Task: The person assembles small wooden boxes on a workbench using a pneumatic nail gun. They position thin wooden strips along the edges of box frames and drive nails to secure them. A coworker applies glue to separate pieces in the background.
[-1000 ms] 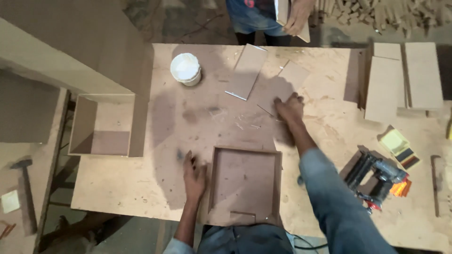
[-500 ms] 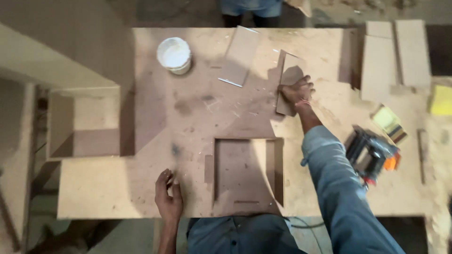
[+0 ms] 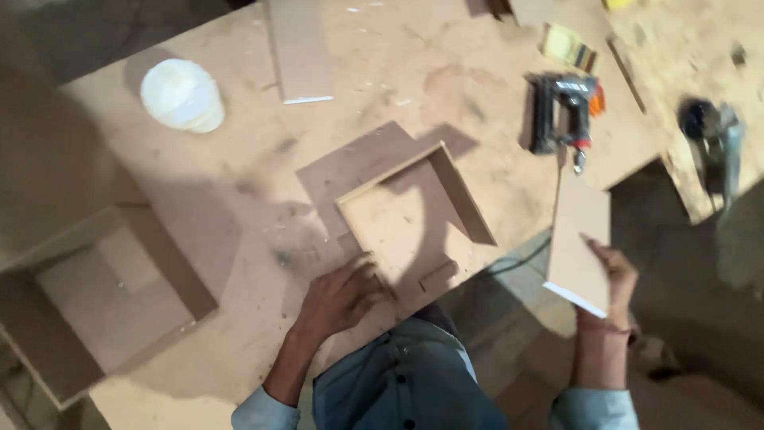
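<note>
A shallow open box frame of brown fibreboard [image 3: 414, 215] lies on the workbench [image 3: 239, 191] near its front edge. My left hand [image 3: 341, 296] rests on the frame's near left corner, fingers spread over the edge. My right hand [image 3: 614, 279] is off the bench to the right, above the floor, and grips a flat rectangular fibreboard panel [image 3: 578, 239] by its lower edge. The panel stands nearly upright, apart from the frame.
A white round tub [image 3: 182, 95] stands at the bench's back left. A loose board [image 3: 298, 52] lies behind the frame. A nail gun [image 3: 561, 111] sits at the right edge. A larger open box [image 3: 95, 302] is at left, a power tool [image 3: 716, 135] far right.
My right hand took a panel from the bench's far side and brought it down to the right, off the bench. My left hand moved onto the frame's corner. The view swung left.
</note>
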